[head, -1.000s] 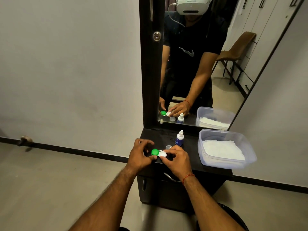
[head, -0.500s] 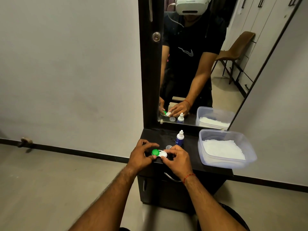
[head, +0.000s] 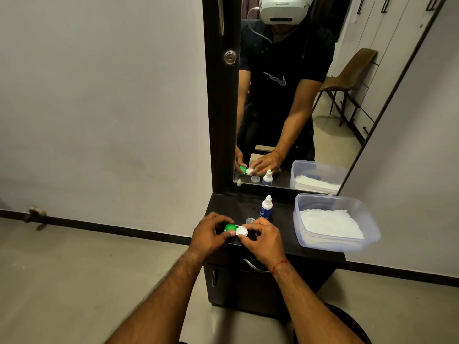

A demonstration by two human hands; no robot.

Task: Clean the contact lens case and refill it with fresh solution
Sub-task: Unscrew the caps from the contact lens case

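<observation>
A small contact lens case (head: 236, 229) with a green cap on its left well and a white cap on its right well lies on the black dresser top (head: 285, 234). My left hand (head: 211, 234) grips the green-capped side. My right hand (head: 263, 238) pinches the white cap. Just behind the case sits a small clear bottle cap (head: 249, 221). A small solution bottle (head: 266, 207) with a white nozzle and blue label stands upright behind that, uncapped.
A clear plastic tub (head: 335, 242) holding white tissue sits at the right of the dresser top. A tall mirror (head: 298, 95) stands at the back. A drawer handle (head: 253, 266) is below the front edge. Grey floor lies to the left.
Both hands stay on the case. The fingers have shifted slightly around the caps; the case stays in place.
</observation>
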